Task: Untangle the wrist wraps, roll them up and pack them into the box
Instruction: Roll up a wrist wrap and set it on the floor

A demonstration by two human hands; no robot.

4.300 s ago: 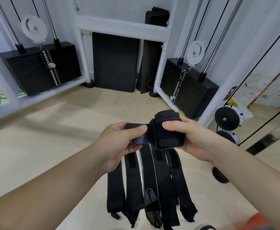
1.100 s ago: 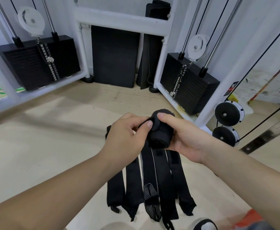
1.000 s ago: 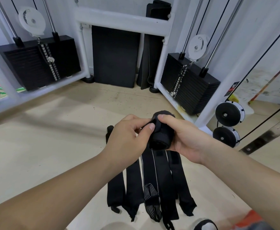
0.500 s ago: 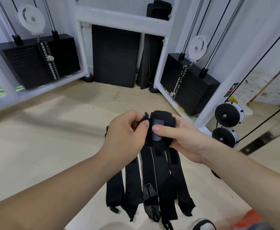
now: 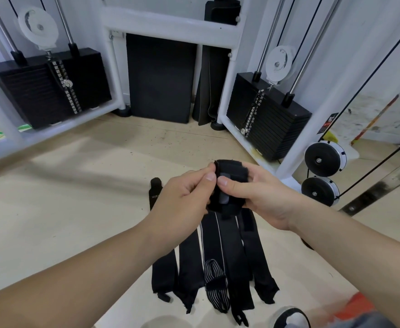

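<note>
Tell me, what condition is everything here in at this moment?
rolled wrist wrap, rolled up, held between both hands.
left hand, pinches the roll's edge.
right hand, grips the roll, thumb in front.
loose wrist wraps, unrolled, lying side by side on the floor.

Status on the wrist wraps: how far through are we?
Done: untangling looks finished; the loose wraps lie flat, side by side on the floor. In hand: one rolled wrap, gripped by the left hand and right hand, apparently being fastened. Left: rolling those loose ones, about five, then packing everything; no box is in view.
</note>
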